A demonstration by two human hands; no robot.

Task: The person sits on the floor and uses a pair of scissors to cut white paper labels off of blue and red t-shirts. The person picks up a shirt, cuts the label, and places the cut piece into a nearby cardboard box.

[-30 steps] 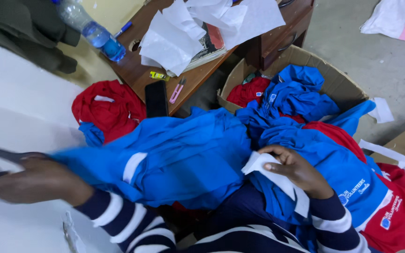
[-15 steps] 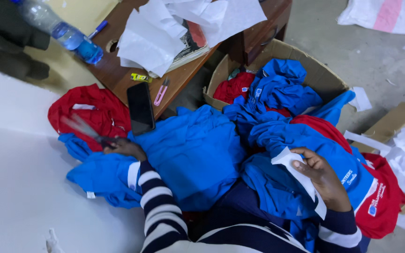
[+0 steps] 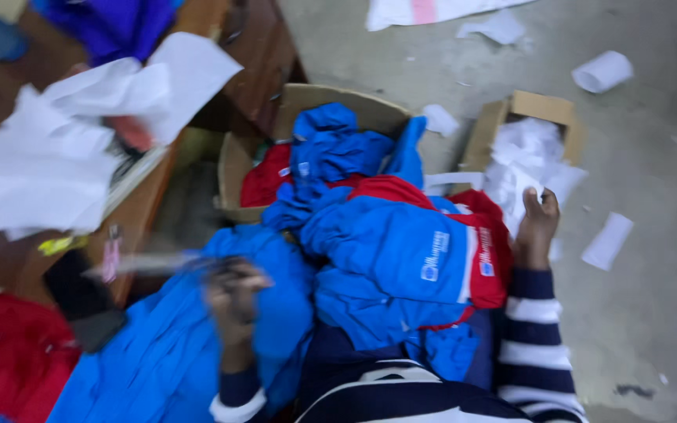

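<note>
My left hand (image 3: 233,301) is blurred and closed around a thin pale object (image 3: 150,264) that points left; what it is cannot be made out. It hovers over a bright blue garment (image 3: 158,352) on my lap. A heap of blue and red garments (image 3: 401,251) lies between my striped sleeves. My right hand (image 3: 538,223) reaches to the right, up to a small cardboard box (image 3: 538,106) full of white paper scraps (image 3: 523,153). Its fingers touch a scrap; I cannot see whether they grip it.
A larger cardboard box (image 3: 338,98) behind the heap holds more blue and red clothes. A wooden desk (image 3: 252,63) at left carries loose white sheets (image 3: 41,164). A dark phone (image 3: 80,301) and a red garment (image 3: 1,360) lie at lower left. Paper scraps (image 3: 605,70) litter the concrete floor.
My view has swung right. My right hand moved from the garment heap out to the small box of scraps. My left hand came back in over the blue garment.
</note>
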